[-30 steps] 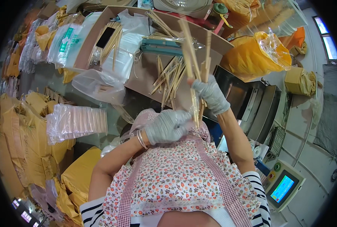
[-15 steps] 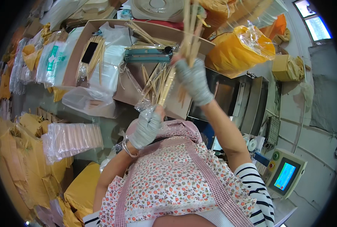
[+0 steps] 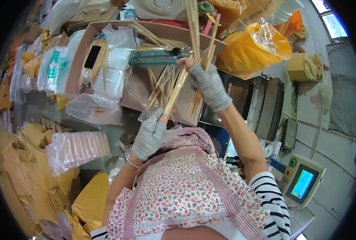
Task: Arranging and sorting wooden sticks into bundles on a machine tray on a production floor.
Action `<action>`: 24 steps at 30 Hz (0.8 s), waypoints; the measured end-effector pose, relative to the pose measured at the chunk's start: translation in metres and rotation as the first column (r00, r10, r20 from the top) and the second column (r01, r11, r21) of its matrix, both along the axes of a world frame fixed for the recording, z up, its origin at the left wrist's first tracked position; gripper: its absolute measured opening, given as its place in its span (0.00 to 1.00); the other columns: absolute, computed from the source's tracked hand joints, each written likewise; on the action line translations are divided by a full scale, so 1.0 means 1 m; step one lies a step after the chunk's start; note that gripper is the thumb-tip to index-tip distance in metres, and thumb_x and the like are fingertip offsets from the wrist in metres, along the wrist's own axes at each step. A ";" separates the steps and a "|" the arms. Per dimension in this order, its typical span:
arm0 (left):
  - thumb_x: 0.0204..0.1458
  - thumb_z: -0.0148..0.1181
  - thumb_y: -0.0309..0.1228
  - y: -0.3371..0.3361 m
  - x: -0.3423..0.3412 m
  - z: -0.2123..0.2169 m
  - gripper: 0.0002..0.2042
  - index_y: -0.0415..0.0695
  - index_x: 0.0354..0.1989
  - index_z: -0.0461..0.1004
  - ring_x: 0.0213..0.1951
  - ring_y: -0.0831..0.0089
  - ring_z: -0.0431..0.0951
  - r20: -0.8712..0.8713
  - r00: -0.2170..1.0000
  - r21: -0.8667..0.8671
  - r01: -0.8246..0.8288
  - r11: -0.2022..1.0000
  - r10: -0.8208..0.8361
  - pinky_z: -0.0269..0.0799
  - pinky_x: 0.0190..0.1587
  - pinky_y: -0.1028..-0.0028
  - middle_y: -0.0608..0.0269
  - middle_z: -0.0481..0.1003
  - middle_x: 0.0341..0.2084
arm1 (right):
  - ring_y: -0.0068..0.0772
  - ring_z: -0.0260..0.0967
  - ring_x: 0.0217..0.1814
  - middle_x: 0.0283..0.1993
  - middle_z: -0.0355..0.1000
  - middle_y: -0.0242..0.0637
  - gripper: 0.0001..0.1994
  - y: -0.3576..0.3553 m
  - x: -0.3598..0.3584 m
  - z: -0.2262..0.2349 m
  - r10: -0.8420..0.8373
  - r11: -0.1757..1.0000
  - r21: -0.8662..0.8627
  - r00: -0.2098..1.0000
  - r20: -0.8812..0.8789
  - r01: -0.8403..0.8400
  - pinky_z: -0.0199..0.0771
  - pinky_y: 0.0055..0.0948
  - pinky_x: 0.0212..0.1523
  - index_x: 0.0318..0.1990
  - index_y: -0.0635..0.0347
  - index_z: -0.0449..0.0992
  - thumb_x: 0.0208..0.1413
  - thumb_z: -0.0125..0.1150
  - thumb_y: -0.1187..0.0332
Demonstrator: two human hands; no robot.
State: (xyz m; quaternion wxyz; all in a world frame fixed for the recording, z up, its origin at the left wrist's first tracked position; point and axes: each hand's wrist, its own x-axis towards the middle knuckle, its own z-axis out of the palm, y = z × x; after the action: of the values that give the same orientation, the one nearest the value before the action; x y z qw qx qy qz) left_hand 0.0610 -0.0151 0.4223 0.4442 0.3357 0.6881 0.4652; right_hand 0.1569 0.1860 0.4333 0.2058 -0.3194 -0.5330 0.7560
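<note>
My left hand [image 3: 149, 138], in a grey glove with bare fingertips, is closed around the lower end of a clear plastic bag of wooden sticks [image 3: 174, 96], held slantwise in front of my apron. Farther right and higher, my gloved right hand [image 3: 211, 88] grips a bundle of long wooden sticks [image 3: 194, 30]. These point upward in two spread groups, and some ends hang below the hand. Its fingertips are close to the bag's upper end; whether they touch it I cannot tell. Loose sticks [image 3: 157, 86] lie behind in the cardboard box [image 3: 136, 90].
A teal bag sealer [image 3: 156, 57] lies across the box. To its left are clear bags [image 3: 116, 60] and a phone [image 3: 92, 57] on sticks. A yellow sack [image 3: 250, 52] stands at right, above a metal machine [image 3: 258, 106] and a control panel [image 3: 304, 182]. Packed bundles [image 3: 80, 148] lie left.
My right hand has moved slightly right and toward me, and its sticks have spread into two groups. My left hand has shifted a little left and nearer with the bagged sticks.
</note>
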 end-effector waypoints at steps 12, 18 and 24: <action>0.59 0.49 0.37 -0.097 -0.096 -0.072 0.09 0.47 0.30 0.71 0.17 0.84 0.58 -0.049 0.680 -0.385 -0.689 0.614 0.732 0.52 0.19 0.78 0.76 0.60 0.15 | 0.23 0.62 0.19 0.23 0.65 0.26 0.12 0.102 0.083 -0.151 -0.548 0.804 -0.148 0.815 0.189 0.575 0.67 0.23 0.22 0.35 0.54 0.73 0.56 0.59 0.56; 0.61 0.45 0.42 -0.085 -0.115 -0.197 0.15 0.46 0.32 0.71 0.17 0.86 0.54 -0.153 0.769 -0.286 -0.636 0.717 0.621 0.50 0.19 0.80 0.77 0.57 0.15 | 0.31 0.71 0.24 0.24 0.69 0.34 0.04 0.044 0.059 -0.378 -0.206 0.818 -0.328 0.773 0.600 0.472 0.72 0.33 0.21 0.35 0.60 0.73 0.55 0.53 0.72; 0.58 0.51 0.38 -0.020 -0.122 -0.317 0.13 0.39 0.36 0.69 0.30 0.71 0.71 -0.800 0.565 -0.114 -0.471 0.875 0.201 0.68 0.35 0.72 0.60 0.71 0.27 | 0.49 0.75 0.37 0.36 0.74 0.56 0.19 0.061 0.023 -0.412 -0.215 0.960 0.252 0.254 0.943 -0.124 0.75 0.38 0.36 0.42 0.68 0.71 0.49 0.58 0.60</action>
State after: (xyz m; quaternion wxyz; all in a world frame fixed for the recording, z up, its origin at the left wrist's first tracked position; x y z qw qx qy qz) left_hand -0.0609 -0.0355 0.1051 0.0583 0.2859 0.9263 0.2384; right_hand 0.1803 0.2466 0.0217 -0.0982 -0.6970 -0.6368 0.3146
